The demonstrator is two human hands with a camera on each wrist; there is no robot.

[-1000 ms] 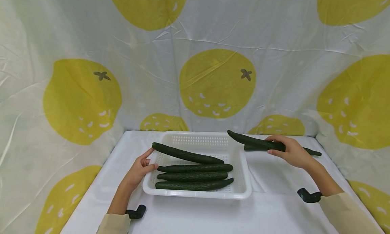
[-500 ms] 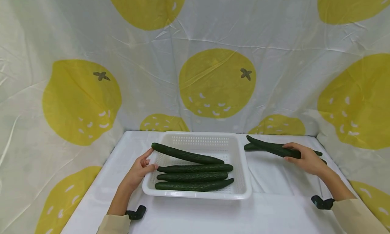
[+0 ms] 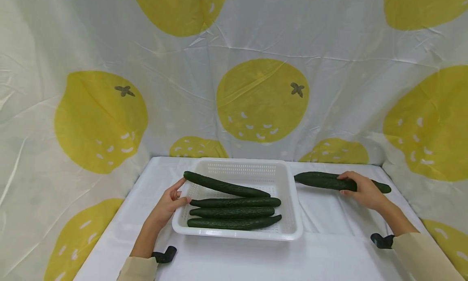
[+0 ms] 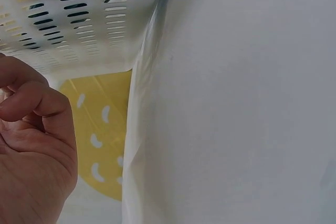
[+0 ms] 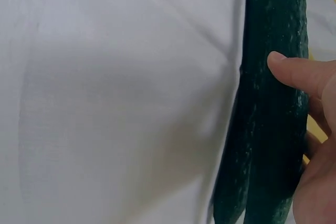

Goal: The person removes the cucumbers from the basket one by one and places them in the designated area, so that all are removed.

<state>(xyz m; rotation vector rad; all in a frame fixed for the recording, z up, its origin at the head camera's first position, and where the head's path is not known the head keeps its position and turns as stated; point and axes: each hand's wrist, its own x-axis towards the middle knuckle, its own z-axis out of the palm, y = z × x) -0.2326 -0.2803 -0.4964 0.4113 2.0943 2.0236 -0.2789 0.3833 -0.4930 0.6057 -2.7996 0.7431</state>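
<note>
My left hand holds the left rim of a white plastic basket, thumb and fingers at its edge. Inside lie several dark green cucumbers; the rearmost cucumber slants, with its left end propped on the rim by my fingers. Right of the basket, my right hand grips a cucumber from above, low over the tablecloth. Against it lies another cucumber, partly hidden in the head view. The right wrist view shows my thumb across the gripped one.
A white cloth covers the table. Behind it and at the sides hangs a pale curtain with large yellow fruit prints. The slotted basket wall stands beside my left hand in the left wrist view.
My right hand has carried the cucumber rightward and lowered it from a raised slant until it lies alongside the other one. The left hand and the basket stay in place.
</note>
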